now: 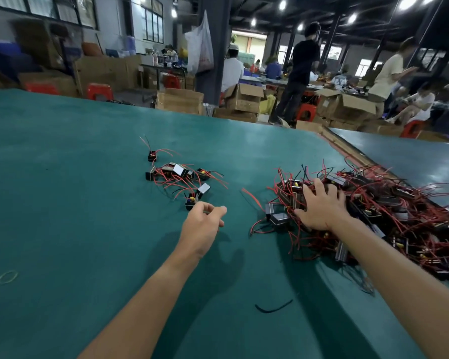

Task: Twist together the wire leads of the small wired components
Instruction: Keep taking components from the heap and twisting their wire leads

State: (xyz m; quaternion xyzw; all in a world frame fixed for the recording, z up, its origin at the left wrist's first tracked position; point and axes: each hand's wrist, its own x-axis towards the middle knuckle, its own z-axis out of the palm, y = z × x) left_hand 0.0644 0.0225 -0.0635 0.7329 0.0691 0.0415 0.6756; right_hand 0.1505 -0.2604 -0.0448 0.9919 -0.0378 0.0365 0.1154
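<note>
A big heap of small black boxed components (379,203) with red and black wire leads covers the right side of the green table (62,177). My right hand (319,206) lies spread on the heap's left edge, fingers reaching into the components. A smaller cluster of the same components (179,177) lies in the middle of the table. My left hand (202,224) hovers just in front of that cluster, fingers loosely curled and holding nothing, close to one component (191,200) with yellow and blue parts.
One lone component (152,156) sits behind the small cluster. A loose black wire piece (272,308) lies near me, and a rubber band (7,277) at the left. Cardboard boxes, red stools and several people fill the workshop beyond the table's far edge.
</note>
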